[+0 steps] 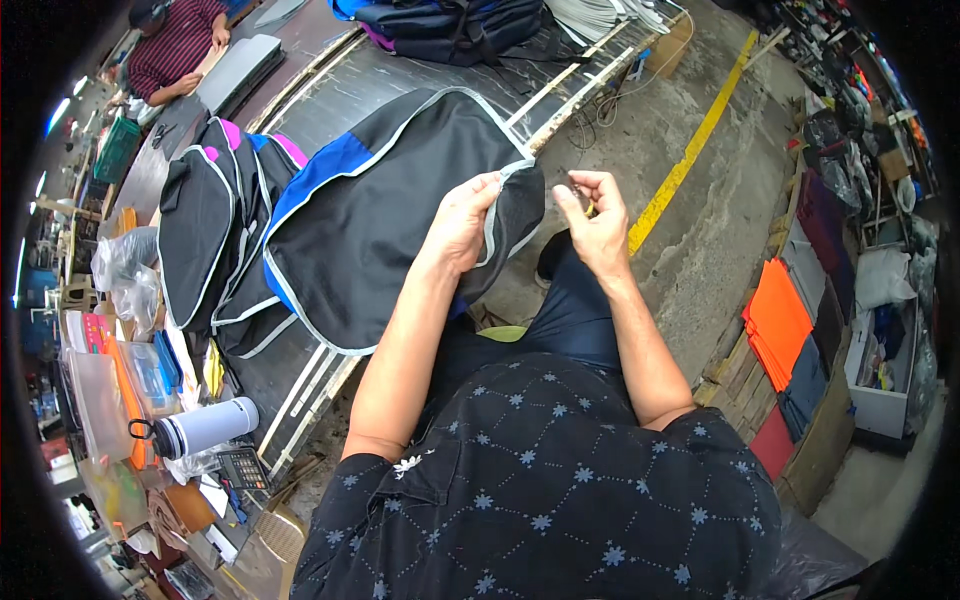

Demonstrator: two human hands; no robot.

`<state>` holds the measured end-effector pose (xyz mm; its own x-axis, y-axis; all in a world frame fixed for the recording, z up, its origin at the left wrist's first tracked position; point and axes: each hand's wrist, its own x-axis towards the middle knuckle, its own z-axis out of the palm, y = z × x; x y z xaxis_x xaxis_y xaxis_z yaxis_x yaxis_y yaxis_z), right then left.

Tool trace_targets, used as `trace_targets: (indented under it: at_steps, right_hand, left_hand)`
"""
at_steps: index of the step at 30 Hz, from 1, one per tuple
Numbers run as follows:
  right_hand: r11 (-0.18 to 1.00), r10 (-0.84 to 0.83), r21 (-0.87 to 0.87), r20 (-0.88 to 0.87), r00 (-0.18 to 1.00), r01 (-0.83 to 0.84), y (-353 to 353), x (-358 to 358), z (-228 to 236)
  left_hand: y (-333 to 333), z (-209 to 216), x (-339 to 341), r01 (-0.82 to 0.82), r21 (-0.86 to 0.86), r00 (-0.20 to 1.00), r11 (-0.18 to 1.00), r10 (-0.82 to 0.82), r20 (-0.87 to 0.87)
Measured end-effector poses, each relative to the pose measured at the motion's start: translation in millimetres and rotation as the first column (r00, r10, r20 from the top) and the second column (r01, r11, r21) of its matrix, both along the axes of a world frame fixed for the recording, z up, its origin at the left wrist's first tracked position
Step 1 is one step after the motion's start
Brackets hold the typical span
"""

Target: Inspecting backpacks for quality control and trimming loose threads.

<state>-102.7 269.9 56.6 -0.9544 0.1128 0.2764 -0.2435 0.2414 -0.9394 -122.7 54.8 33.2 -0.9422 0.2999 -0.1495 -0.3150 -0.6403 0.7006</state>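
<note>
A large black fabric bag piece (390, 215) with a blue patch and light grey binding lies over the table edge, one corner raised toward me. My left hand (465, 225) is closed on that grey-bound corner, thumb and fingers pinching it. Just to the right of the corner, apart from the cloth, is my right hand (598, 225). Its thumb and fingers are bent together around something small; a speck of yellow shows there, but I cannot make out what it is. Left of the large piece, several similar black pieces (200, 225) with grey binding and pink and blue parts lie stacked.
Blue and black bags (450, 30) sit at the table's far end. A co-worker in a striped shirt (175, 50) handles flat pieces at far left. A bottle (210, 428) and a calculator (243, 468) are at lower left. Orange sheets (778, 325) lie to the right, past a yellow floor line (690, 150).
</note>
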Motion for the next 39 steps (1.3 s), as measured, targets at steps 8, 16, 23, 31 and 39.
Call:
trace_targets:
  at_steps: [8,16,23,31,39]
  right_hand:
    - [0.975,0.093,0.211,-0.084,0.992,-0.074,-29.2,2.2,23.8]
    - [0.971,0.220,-0.096,-0.010,0.975,-0.220,-28.5,-14.1,6.9]
    - [0.970,0.177,-0.175,0.023,0.984,-0.170,-12.0,-3.9,7.3]
    - [0.988,0.099,0.121,-0.031,0.995,-0.094,-3.1,3.7,2.3]
    - [0.967,0.105,0.240,-0.052,0.993,-0.089,-11.9,1.3,16.2]
  left_hand:
    - [2.8,4.5,11.3,0.011,-0.014,0.999,1.000,-0.011,-0.033]
    - [6.5,0.5,12.3,0.012,-0.027,0.999,1.000,-0.014,-0.052]
    - [5.0,3.0,14.0,-0.003,-0.041,0.997,0.999,-0.001,-0.080]
    - [3.4,5.7,13.9,0.029,-0.038,0.998,0.999,-0.031,-0.054]
    - [6.1,5.5,15.7,0.022,-0.039,0.998,0.999,-0.025,-0.055]
